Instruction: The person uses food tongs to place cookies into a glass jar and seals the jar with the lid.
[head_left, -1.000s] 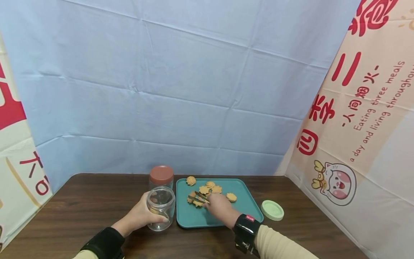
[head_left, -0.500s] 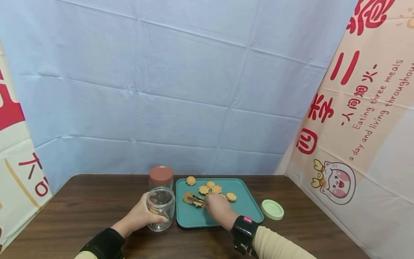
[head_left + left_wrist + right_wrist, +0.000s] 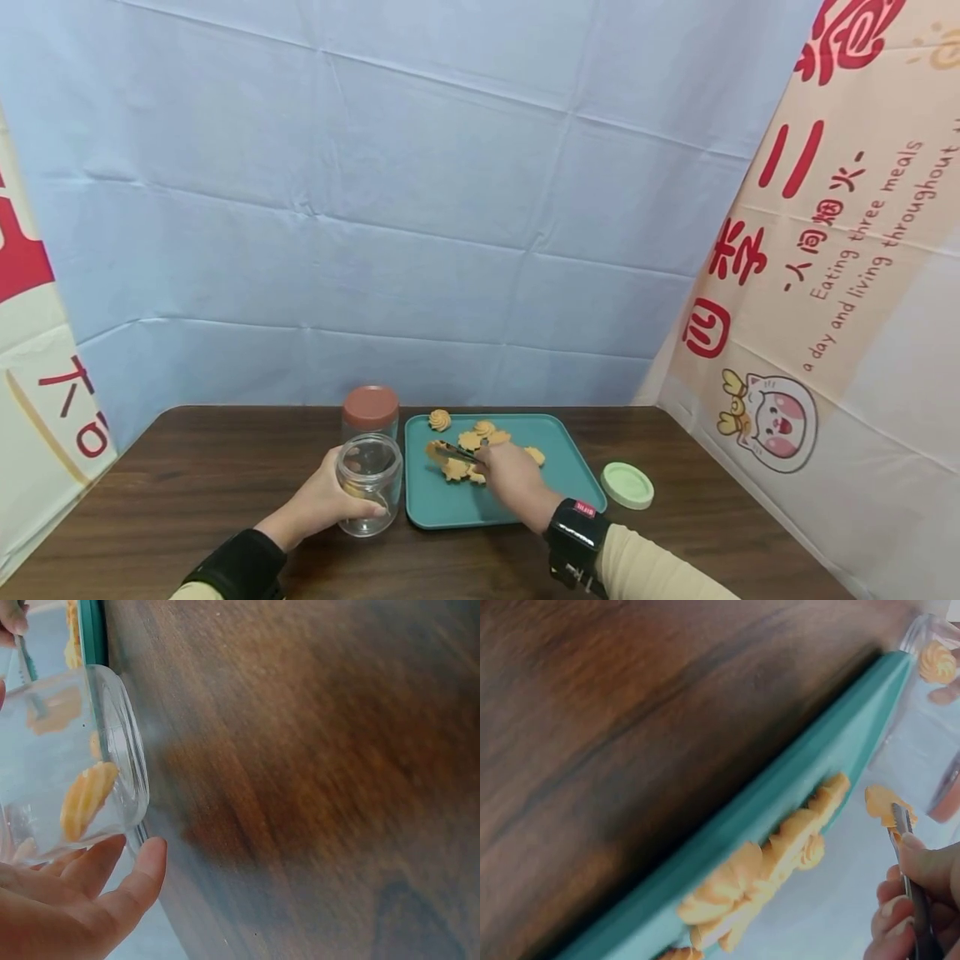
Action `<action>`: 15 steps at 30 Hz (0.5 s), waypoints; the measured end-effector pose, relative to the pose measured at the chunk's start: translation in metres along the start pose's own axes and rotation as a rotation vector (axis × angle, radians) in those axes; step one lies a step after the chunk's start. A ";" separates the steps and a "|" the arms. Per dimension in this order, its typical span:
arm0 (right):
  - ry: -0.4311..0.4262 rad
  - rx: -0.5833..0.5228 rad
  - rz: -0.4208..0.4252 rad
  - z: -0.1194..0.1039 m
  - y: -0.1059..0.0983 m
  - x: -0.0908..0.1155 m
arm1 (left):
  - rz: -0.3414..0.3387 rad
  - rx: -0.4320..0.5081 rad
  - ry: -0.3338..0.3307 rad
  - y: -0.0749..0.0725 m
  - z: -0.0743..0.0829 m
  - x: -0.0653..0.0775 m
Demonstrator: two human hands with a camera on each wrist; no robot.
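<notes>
1. Basically mid-job, by my read. Done so far: clear jar [image 3: 369,500] uncapped, 1 cookie [image 3: 88,801] visible inside. Can't tell if anything else is in there.
2. In progress: right hand [image 3: 516,482] pinches the tongs [image 3: 921,915]; their tips grip 1 held cookie [image 3: 878,802], which looks raised off the tray, outside the jar.
3. Left hand [image 3: 330,497] wraps the clear jar, thumb on the near side. Jar sits upright just left of the tray, mouth up. Hands are apart, each with its own item.
4. Left over: tray cookies [image 3: 455,472], mostly bunched mid-tray, some touching or overlapping, plus a corner cookie [image 3: 439,420] at the far left. Exact count no-go; the right hand hides part of the bunch.
5. Around: teal tray [image 3: 442,508] on the dark wood table [image 3: 187,483]; green lid [image 3: 627,486] lies just right of it. Probably fits the clear jar, unconfirmed. Not on yet.
6. In the way: tray rim sits between tongs and jar; low, so likely minor. Lidded jar [image 3: 371,408] stands right behind the clear jar, so overshoot could bump it.
7. Risk: cookie edge is in a narrow grip; could slip or crumble.
</notes>
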State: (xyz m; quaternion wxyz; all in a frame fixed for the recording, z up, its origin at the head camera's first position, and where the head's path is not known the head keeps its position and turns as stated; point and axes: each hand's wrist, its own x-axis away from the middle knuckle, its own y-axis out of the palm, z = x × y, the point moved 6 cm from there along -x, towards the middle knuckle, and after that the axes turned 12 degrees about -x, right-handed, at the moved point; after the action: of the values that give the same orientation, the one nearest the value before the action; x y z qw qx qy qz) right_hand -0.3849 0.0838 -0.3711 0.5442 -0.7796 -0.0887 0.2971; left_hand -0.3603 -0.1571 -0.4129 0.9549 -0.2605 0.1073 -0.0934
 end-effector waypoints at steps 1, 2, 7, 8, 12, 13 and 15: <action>-0.003 -0.001 0.003 0.000 -0.002 0.000 | 0.000 -0.001 0.001 0.000 0.000 0.000; -0.008 0.000 0.007 0.000 -0.004 0.001 | -0.002 0.000 0.000 -0.001 0.000 0.000; -0.012 -0.004 0.015 -0.001 -0.012 0.003 | -0.008 0.003 0.001 -0.002 0.000 0.001; -0.012 -0.006 0.020 -0.001 -0.013 0.003 | -0.010 0.002 0.006 -0.002 0.000 0.001; -0.028 -0.002 0.039 -0.001 -0.017 0.006 | -0.018 0.010 0.019 -0.001 0.001 0.001; -0.032 -0.004 0.039 -0.001 -0.018 0.006 | -0.020 0.013 0.023 0.000 0.001 0.001; -0.031 -0.007 0.036 -0.001 -0.020 0.007 | -0.027 0.026 0.028 0.000 0.002 0.001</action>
State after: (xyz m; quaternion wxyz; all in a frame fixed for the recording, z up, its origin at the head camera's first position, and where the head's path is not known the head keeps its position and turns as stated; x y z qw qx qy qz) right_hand -0.3749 0.0945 -0.3557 0.5344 -0.7784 -0.0839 0.3185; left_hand -0.3589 -0.1561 -0.4119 0.9553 -0.2482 0.1159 -0.1113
